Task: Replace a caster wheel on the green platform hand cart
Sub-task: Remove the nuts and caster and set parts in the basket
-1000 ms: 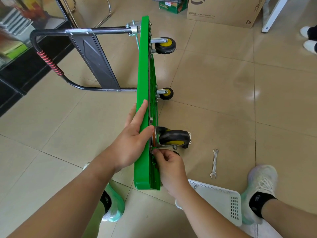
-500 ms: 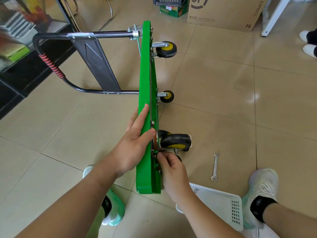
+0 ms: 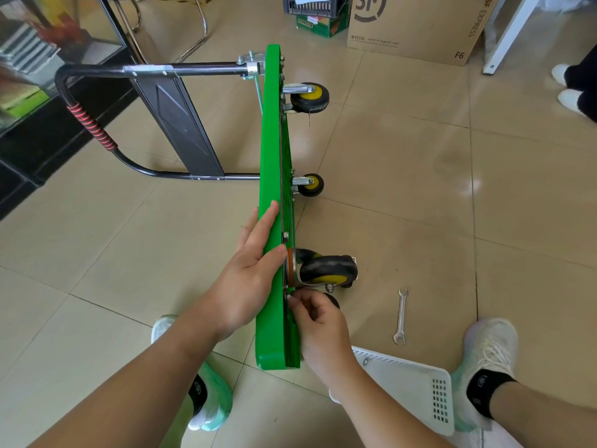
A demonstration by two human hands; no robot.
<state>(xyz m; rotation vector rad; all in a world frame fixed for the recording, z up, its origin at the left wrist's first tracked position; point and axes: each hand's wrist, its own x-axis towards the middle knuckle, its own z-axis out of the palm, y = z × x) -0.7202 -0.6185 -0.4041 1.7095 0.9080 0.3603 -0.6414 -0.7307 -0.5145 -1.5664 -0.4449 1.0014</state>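
on the tile floor at centre, the green cart (image 3: 274,140) stands on its long edge, deck upright, with its handle (image 3: 90,124) out toward nine o'clock and its wheels toward three o'clock. tipped this way, the underside and the mounting bolts face the working hand instead of the floor.

the left hand (image 3: 248,279) lies against the deck's top face at nine o'clock of the caster wheel (image 3: 328,270). its fingers are straight and flat and the thumb reaches over the upper edge, likely to brace the deck so it neither falls nor twists.

the right hand (image 3: 318,321) sits at six o'clock of that caster. its fingertips are curled and pinched on a small fastener (image 3: 289,297) at the near corner of the mounting plate. whether that is a nut or a bolt head is too small to tell. finger-turning suggests the fastener is loose enough not to need a tool.

the wrench (image 3: 400,315) lies on the floor at three o'clock of the right hand, near and ungripped. a white basket (image 3: 420,392) sits at five o'clock, probably to hold parts.
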